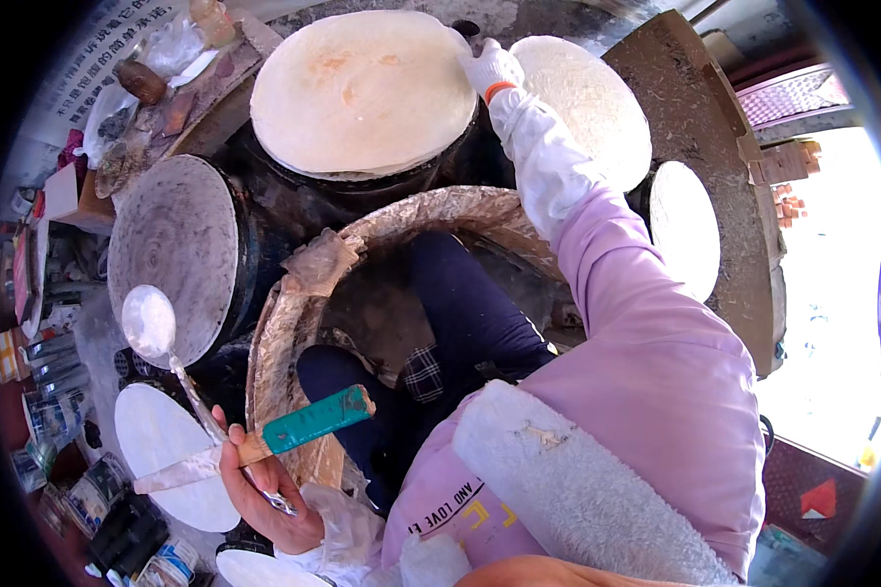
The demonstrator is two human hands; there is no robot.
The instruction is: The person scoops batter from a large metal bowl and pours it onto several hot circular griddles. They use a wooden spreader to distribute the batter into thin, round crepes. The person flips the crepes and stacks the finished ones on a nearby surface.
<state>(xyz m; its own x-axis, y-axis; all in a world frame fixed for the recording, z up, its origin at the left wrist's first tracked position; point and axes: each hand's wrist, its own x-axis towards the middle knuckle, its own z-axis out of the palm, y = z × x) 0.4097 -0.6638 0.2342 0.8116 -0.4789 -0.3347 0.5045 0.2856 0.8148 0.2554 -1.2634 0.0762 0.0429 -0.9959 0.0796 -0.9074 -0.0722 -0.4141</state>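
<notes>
At the right edge of the big round pancake (362, 93), the white-gloved right hand (489, 70) is resting; I cannot tell whether it is pinching anything. Nearer the person than that pancake and toward its left, the bare left hand (272, 517) is gripping a ladle (149, 321) and a green-handled scraper (318, 419). Another pancake (582, 112) is lying just right of the big one.

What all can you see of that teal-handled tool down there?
The teal-handled tool is long and slender. Its pale blade, smeared white, points left; a bare, wood-coloured stretch joins it to a teal-covered handle with a ragged, brownish end. It slants upward rightward in the picture, gripped in the left hand, crossing a ladle held there too.
</notes>
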